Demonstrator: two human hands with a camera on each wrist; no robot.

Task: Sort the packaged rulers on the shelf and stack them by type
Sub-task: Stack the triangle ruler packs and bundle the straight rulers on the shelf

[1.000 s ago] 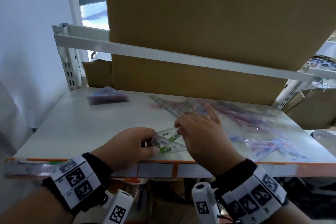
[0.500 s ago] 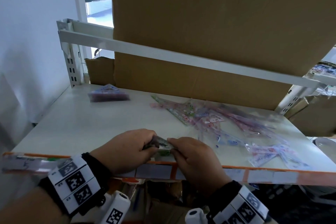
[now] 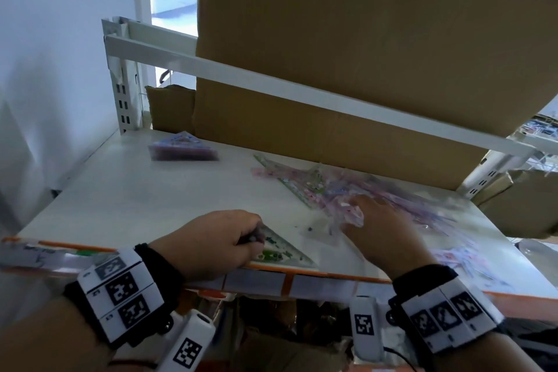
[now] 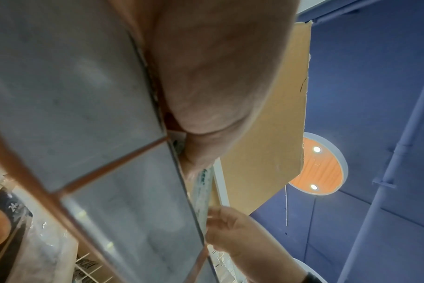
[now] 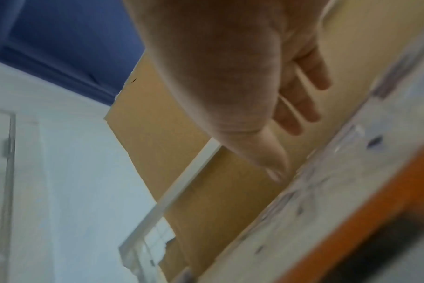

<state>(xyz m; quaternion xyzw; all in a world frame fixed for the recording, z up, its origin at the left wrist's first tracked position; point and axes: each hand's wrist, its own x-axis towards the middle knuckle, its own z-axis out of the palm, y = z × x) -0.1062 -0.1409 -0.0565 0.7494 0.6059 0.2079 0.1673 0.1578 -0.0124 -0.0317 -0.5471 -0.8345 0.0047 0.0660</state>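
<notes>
left hand grips a green triangle ruler at the shelf front edge. right hand, fingers extended, holding nothing, reaches over the ruler pile mid-shelf.

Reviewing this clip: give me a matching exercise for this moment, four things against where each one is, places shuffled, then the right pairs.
Things:
1. left hand
2. right hand
3. purple triangle stack
4. cardboard box

Places:
A. at the shelf's back left
B. standing behind the shelf's rear edge
C. at the front edge, holding the green triangle rulers
D. fingers spread over the loose ruler pile

Pairs: 1-C, 2-D, 3-A, 4-B
</notes>
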